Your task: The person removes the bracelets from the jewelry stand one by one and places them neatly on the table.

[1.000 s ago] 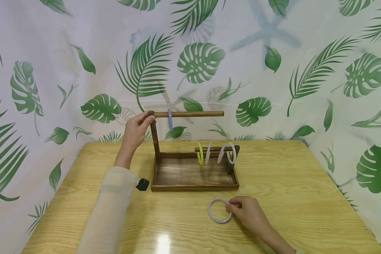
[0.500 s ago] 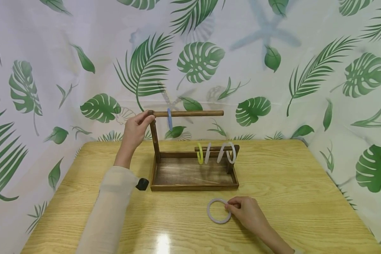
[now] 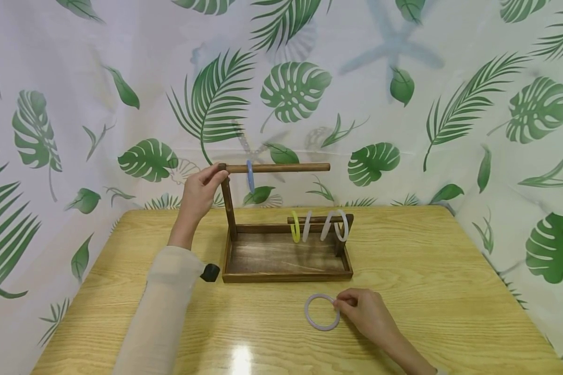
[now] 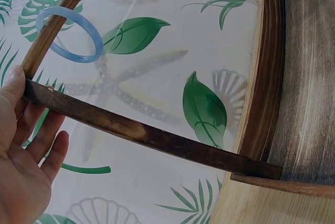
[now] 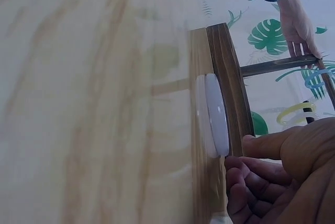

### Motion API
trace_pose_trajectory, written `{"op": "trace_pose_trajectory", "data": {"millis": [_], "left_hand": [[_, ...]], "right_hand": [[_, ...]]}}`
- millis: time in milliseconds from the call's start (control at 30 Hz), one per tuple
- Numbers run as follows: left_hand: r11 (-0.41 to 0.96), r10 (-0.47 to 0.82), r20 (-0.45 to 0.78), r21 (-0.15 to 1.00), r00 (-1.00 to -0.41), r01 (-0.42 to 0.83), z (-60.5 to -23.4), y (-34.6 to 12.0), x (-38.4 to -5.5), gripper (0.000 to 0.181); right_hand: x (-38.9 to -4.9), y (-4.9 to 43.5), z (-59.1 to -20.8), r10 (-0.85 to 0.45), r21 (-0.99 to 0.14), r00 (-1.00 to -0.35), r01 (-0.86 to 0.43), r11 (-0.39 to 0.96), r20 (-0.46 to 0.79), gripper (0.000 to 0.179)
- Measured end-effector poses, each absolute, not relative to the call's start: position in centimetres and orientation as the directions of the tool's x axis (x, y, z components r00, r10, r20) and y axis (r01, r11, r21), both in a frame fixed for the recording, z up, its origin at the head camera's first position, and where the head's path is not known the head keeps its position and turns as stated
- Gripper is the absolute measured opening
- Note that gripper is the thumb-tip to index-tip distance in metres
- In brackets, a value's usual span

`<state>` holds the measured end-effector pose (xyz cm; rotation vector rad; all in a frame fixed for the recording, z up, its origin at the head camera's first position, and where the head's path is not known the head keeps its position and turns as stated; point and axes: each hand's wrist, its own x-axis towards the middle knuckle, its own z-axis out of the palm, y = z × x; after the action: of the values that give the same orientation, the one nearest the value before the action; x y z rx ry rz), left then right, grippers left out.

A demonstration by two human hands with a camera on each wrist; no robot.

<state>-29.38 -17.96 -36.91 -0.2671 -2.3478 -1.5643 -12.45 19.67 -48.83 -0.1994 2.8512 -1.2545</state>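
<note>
A dark wooden bangle stand (image 3: 288, 277) has a tray base, a tall post with a long upper bar at left and a short lower bar at right. My left hand (image 3: 199, 194) pinches the top of the tall post, thumb in front. A blue bangle (image 4: 70, 34) hangs on the upper bar close to those fingers. My right hand (image 3: 369, 315) pinches the right edge of a pale lilac bangle (image 3: 308, 321) in front of the tray. In the right wrist view, this bangle (image 5: 216, 114) lies close over the tabletop, at the thumb and index fingertips.
A yellow bangle (image 3: 296, 234) and several whitish bangles (image 3: 306, 229) hang on the lower bar. The stand rests on a wood-grain table (image 3: 403, 260), with a leaf-print backdrop (image 3: 309, 140) behind it. A black band (image 3: 210, 272) sits at the left sleeve.
The lilac bangle has shifted very slightly left, with the right fingertips still at its edge. My left hand and the stand have stayed in place.
</note>
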Motion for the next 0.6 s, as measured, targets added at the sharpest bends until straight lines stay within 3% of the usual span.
{"op": "trace_pose_trajectory", "data": {"millis": [600], "left_hand": [[0.386,-0.019,0.358,0.864,-0.934,0.323,-37.0,-17.8,-29.3,0.054]], "right_hand": [[-13.6,19.6,-44.7,-0.129,-0.75,-0.984,-0.177,0.638,0.122,0.019]]}}
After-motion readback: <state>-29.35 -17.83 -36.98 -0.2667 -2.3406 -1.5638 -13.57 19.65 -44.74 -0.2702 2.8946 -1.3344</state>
